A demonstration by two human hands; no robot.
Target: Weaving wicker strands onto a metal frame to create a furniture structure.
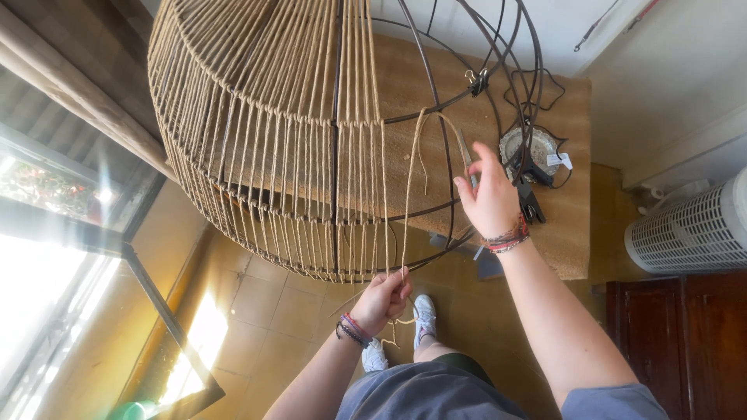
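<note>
**Twine strand drawn taut on a wire lampshade frame**

The thing in hand is a thin, tan strand of jute twine (408, 194), being wound onto a large dome-shaped frame of dark metal wire (436, 101), already wrapped with the same twine over most of its left side. The left hand (383, 299) is clenched on the lower end of the strand, just under the frame's bottom ring. From that grip the twine runs almost straight up, loops over the middle hoop, and a short tail hangs back down beside it. The right hand (489, 198) is up and to the right of the left grip, fingers partly open and pinching what looks like a slim grey tool or clip at the wire; exactly what it holds is hard to make out.

By the look of it, the twine is light, soft and limp, with a rough surface that should not slip readily; it only keeps a line under tension, so it is best held close to the wire it wraps. Its long axis is near vertical, from the lower grip towards the hoop above.

The frame seems stiff but light, best held by a rib or ring. It rests tilted on a brown fibre-covered counter (572, 155), its open mouth facing the person. A round metal fitting with black cable (537, 148) lies beyond the right hand.
</note>
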